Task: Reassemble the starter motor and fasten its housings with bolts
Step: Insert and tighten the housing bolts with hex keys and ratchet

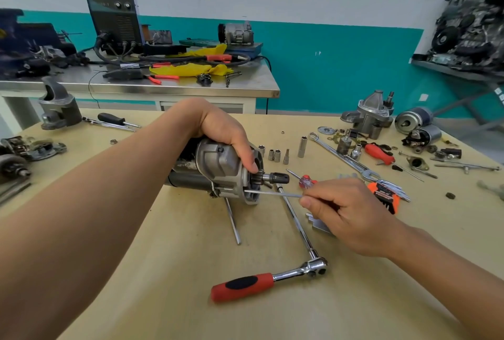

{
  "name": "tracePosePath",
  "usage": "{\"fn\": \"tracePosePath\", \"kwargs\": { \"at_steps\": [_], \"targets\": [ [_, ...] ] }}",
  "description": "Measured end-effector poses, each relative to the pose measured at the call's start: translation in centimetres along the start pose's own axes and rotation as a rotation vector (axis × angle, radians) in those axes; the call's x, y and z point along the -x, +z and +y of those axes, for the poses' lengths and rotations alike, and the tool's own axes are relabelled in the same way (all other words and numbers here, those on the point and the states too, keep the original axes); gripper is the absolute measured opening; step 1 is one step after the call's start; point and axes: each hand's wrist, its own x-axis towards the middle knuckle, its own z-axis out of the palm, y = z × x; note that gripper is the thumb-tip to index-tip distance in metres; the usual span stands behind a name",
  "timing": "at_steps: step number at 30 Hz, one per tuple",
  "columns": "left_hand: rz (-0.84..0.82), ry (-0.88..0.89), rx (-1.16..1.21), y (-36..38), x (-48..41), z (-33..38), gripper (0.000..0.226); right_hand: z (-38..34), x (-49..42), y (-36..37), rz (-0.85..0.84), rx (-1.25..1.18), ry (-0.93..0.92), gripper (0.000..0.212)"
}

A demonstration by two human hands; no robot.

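Right hand (346, 211) pinches thin rod (272, 194) (likely through-bolt), tip at motor (218, 170) rim to left, shaft along motor's long axis; left hand (226, 135) grips motor top.

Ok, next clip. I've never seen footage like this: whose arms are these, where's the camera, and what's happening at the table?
There is no machine here. A person works with bare hands, and the single picture comes from a camera worn on their head, looking forward and down. The left hand grips a starter motor lying on its side on the table. The right hand pinches a thin metal rod, probably a long bolt, whose tip sits at the motor's front housing. Loose on the table are a red-handled ratchet, a row of sockets, a wrench, a small screwdriver and, at the far right, other starter parts.
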Motion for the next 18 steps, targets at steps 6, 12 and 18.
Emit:
{"fn": "tracePosePath", "kwargs": {
  "at_steps": [6,12,18],
  "targets": [
    [0.0,-0.003,0.002,-0.2,-0.3,0.0,0.058,-0.6,-0.2,0.1,0.035,-0.122,0.171,0.037],
    [-0.02,0.001,0.01,-0.2,-0.4,-0.2,0.071,-0.8,-0.1,0.5,0.037,-0.297,0.441,0.025],
    [-0.023,-0.007,0.014,-0.3,-0.5,-0.2,0.073,-1.9,-0.2,0.3,0.049,-0.293,0.451,0.023]
  ]
}}
